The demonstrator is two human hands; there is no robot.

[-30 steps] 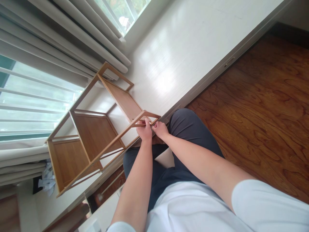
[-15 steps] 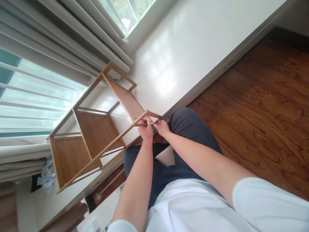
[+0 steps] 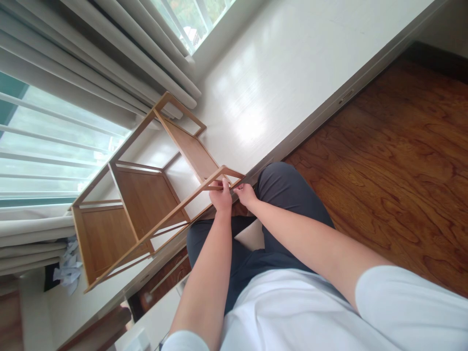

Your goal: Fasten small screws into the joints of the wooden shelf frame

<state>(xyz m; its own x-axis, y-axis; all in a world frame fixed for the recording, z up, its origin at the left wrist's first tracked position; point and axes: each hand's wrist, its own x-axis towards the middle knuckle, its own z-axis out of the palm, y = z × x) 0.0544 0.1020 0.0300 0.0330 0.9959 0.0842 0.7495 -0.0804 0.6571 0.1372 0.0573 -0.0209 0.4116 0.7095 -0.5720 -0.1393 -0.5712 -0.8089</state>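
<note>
I am holding the bamboo shelf rack (image 3: 146, 195) at its near end frame, with both hands closed on the thin rails. My left hand (image 3: 221, 199) is wrapping its fingers around the short cross rail at the corner of the frame, thumb side up. My right hand (image 3: 245, 194) is pinching the adjoining rail just beside it, fingertips pressed on the wood; how tightly it is clamping I cannot tell.

The rack is lying tilted on the white floor platform (image 3: 285, 73), its far end reaching toward the curtains (image 3: 109, 58) and the window (image 3: 44, 156), its near end raised against my knees.

Compared with half a second ago, the rack and both hands are sitting in almost the same place; only the view is shifting slightly. Compared with one second ago, the hands are sitting a little higher on the frame. I am judging this as a steady hold, with the rack neither being lifted nor set down.

Crumpled white paper (image 3: 68, 270) is lying beyond the rack's lower corner.
</note>
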